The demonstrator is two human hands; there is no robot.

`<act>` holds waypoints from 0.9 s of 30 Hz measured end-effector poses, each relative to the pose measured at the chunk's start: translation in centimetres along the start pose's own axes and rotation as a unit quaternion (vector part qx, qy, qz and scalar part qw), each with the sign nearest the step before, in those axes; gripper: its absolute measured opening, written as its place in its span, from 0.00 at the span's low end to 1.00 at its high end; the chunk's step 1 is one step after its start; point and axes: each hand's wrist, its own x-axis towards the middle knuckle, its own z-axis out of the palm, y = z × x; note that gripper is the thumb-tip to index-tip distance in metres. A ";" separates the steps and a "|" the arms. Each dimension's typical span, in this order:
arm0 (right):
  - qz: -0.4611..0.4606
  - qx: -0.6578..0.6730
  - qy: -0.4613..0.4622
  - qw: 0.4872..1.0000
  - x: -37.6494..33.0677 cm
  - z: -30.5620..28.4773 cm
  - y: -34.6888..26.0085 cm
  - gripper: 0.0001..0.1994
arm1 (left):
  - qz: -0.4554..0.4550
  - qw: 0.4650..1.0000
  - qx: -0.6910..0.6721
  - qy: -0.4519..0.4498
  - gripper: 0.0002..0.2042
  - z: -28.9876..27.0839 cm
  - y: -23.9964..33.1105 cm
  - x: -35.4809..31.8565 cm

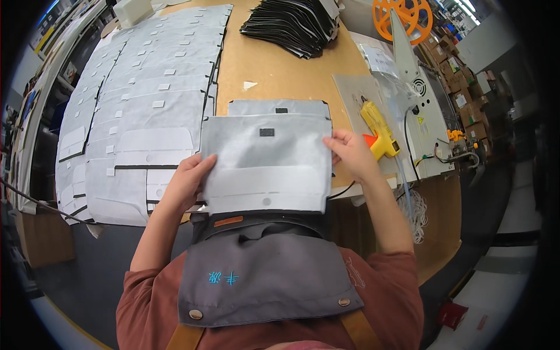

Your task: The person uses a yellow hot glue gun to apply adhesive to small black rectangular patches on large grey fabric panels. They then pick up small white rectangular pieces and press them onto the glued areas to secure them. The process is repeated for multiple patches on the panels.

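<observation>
Between my two hands I hold a flat grey fabric pouch, with a small black hook-and-loop patch near its top edge and a whitish pocket band along the bottom. My left hand pinches its left side, thumb on top. At its upper right edge, my right hand grips it between thumb and fingers. Partly covered behind it lies a second grey pouch on the table, its own black patch showing. To the left of my left hand, overlapping rows of grey fabric panels with small white tabs cover the table.
A yellow glue gun lies right of my right hand, beside a white machine with an orange reel. A stack of black-edged pieces sits at the back of the wooden table. A paper scrap lies there.
</observation>
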 end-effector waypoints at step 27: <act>-0.157 -0.484 0.194 0.839 4.5 -1.2 0.2 0.29 | 0.313 0.770 0.538 0.142 0.26 2.2 3.5 7.4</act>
